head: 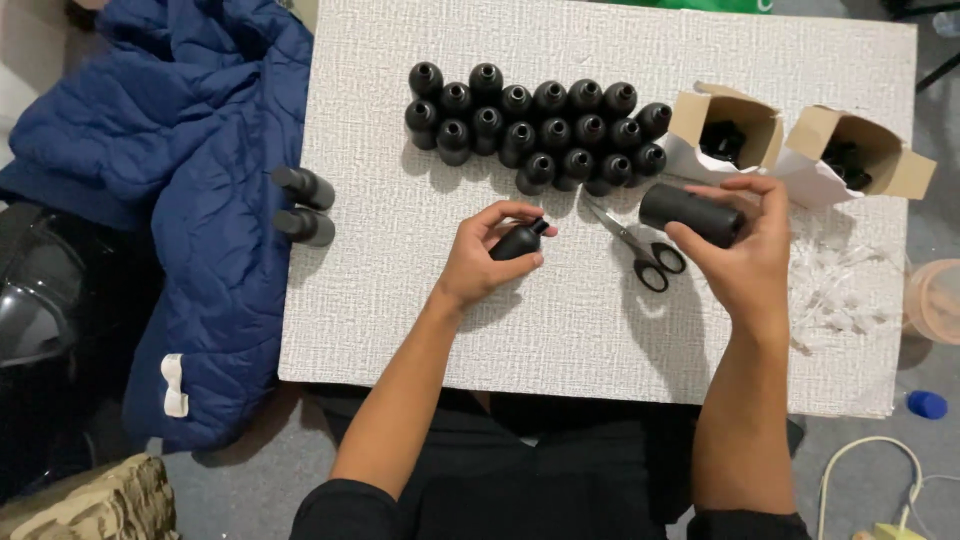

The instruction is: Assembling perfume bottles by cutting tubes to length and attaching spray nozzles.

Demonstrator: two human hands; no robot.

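Your left hand (490,255) is closed around a small black bottle (520,241) lying on its side just above the white textured board (420,300), thumb and forefinger pinched at its neck. Whether a cap is on that neck, you cannot tell from here.

Your right hand (745,250) is held a little higher, fingers wrapped round a black cylinder (690,213), tilted, clear of the board.

Between the two hands lie the black-handled scissors (640,250), blades pointing far-left, untouched.

Near right of the right hand: a scatter of clear plastic pieces (840,285), too small to make out singly.

Farther off, a packed cluster of upright black bottles (540,125) stands in rough rows, all open-necked as far as shows. By that, most of the lot looks not yet handled; only the one in your left hand is in work.

Far right: two opened cardboard cartons (730,125), dark items inside.

Left edge of the board: two black cylinders (303,205) lying apart from the rest, beside a blue quilted jacket (200,170).
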